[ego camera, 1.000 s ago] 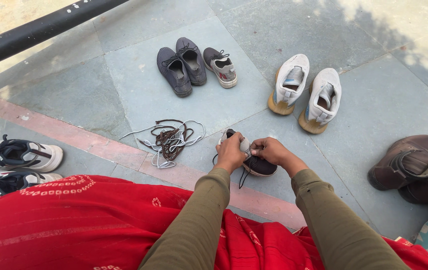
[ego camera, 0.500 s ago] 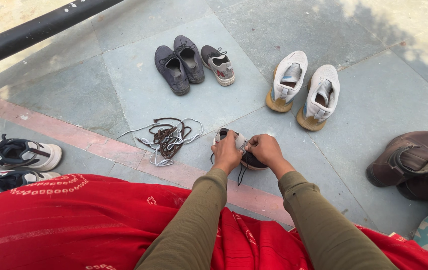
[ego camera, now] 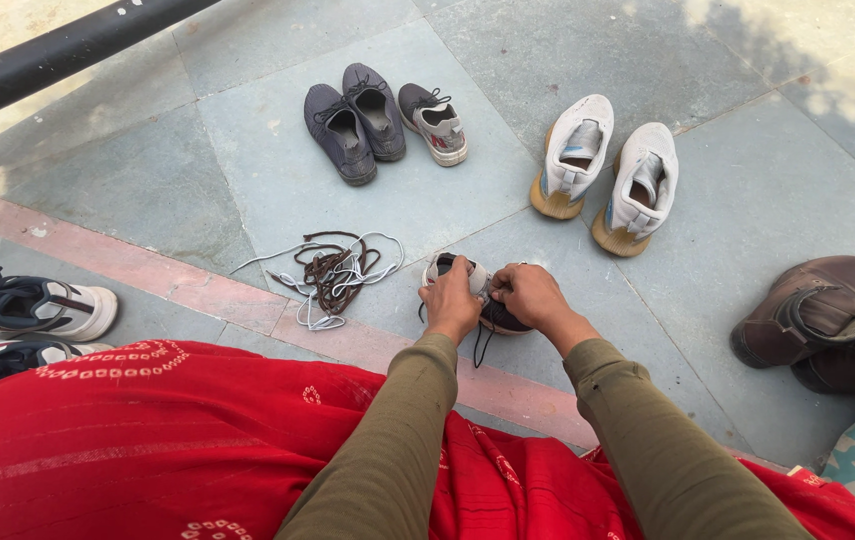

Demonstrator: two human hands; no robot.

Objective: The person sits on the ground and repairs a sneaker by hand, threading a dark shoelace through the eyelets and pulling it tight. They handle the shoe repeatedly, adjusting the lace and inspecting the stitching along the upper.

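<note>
Stone paving (ego camera: 278, 180) of large grey slabs, crossed by a reddish band, forms the floor, with a black round rail (ego camera: 68, 50) running across the upper left corner. Red patterned fabric (ego camera: 148, 440) of woven cloth fills the lower part of the view, and two olive sleeves extend from it. Brown leather boots (ego camera: 818, 320) lie at the right edge; white high-top shoes (ego camera: 608, 175) with tan soles stand upright beyond the hands; three grey knit shoes (ego camera: 373, 115) sit farther back; white-and-black sneakers (ego camera: 28, 320) rest at the left. Loose laces (ego camera: 333, 275) (brown and white, tangled in a heap) lie on the slab just left of the hands. A small dark shoe (ego camera: 493, 300) with a pale toe sits on the paving directly below both hands. The left hand (ego camera: 451, 300) is closed over its near side, fingers curled; the right hand (ego camera: 530, 297) pinches at its top, a black lace hanging below.
</note>
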